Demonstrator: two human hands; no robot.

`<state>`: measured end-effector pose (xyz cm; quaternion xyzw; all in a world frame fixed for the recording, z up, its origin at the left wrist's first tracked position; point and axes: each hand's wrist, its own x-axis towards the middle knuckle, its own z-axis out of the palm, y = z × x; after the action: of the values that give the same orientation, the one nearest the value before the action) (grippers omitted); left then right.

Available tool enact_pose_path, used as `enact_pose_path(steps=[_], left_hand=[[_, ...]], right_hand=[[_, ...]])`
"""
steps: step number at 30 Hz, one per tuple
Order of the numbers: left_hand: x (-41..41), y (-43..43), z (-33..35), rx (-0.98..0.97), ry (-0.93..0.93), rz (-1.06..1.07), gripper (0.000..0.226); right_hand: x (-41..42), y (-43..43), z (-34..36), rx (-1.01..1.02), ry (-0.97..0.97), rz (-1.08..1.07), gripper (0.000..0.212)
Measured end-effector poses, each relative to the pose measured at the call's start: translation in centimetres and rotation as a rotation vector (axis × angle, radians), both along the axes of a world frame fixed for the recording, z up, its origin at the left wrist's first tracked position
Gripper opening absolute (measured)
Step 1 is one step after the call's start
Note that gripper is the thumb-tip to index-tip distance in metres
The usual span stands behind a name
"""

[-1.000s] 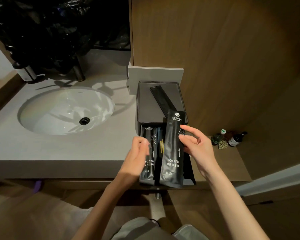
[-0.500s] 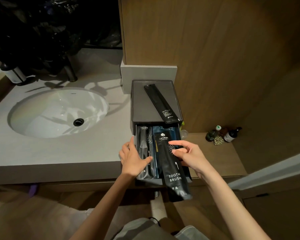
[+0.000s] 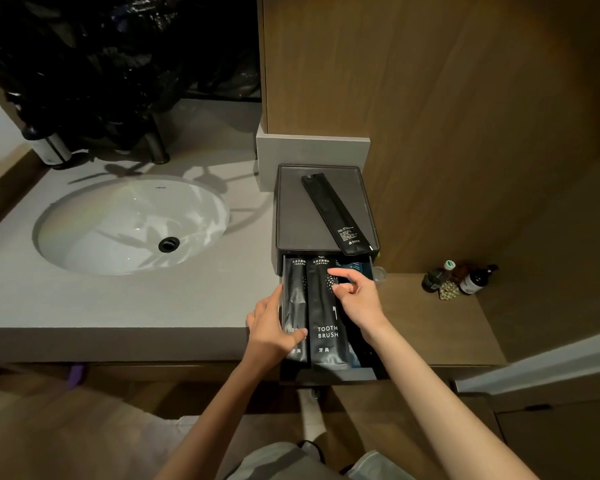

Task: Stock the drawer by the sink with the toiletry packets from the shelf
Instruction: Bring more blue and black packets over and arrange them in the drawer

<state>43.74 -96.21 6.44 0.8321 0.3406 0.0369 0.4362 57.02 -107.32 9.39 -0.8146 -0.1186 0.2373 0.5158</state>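
2 pouches lie lengthwise in the pulled-out drawer [image 3: 329, 374], the left toothbrush packet [image 3: 293, 306] touching the right toothbrush packet [image 3: 323, 313]. The left hand [image 3: 269, 327] has a slack, uncurled grip, its thumb resting on the left one near its 6 o'clock end and its fingers along the drawer's wall. The right hand [image 3: 357, 299] grips nothing, its forefinger stretched out and pressing the right packet near its 12 o'clock end. These look light, soft and slick, likely to slide over each other, so flat pressure or a pinch at a sealed end should serve best. A long packet [image 3: 336, 214] lies slantwise on the drawer unit [image 3: 295, 216] at 12 o'clock. The table [image 3: 118, 299] carries the sink [image 3: 125, 223] at 9 o'clock; bottles [image 3: 477, 280] stand on a low shelf [image 3: 430, 323] at 3 o'clock.
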Motion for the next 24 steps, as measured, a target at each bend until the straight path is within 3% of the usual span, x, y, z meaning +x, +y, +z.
enact_pose_path(steps=[5, 12, 19, 24], left_hand=[[-0.4, -0.1, -0.1, -0.061, -0.033, 0.032, 0.093], [-0.2, -0.2, 0.1, -0.078, -0.027, 0.035, 0.093], [-0.4, -0.2, 0.2, -0.084, -0.025, 0.037, 0.093], [-0.5, -0.2, 0.5, -0.115, -0.033, 0.043, 0.092]], right_hand=[[-0.3, 0.8, -0.4, -0.023, -0.056, -0.013, 0.031], [-0.7, 0.1, 0.2, -0.122, -0.301, 0.111, 0.034], [-1.0, -2.9, 0.7, -0.378, -0.35, 0.625, 0.075], [-1.6, -3.2, 0.4, -0.502, -0.404, 0.763, 0.092]])
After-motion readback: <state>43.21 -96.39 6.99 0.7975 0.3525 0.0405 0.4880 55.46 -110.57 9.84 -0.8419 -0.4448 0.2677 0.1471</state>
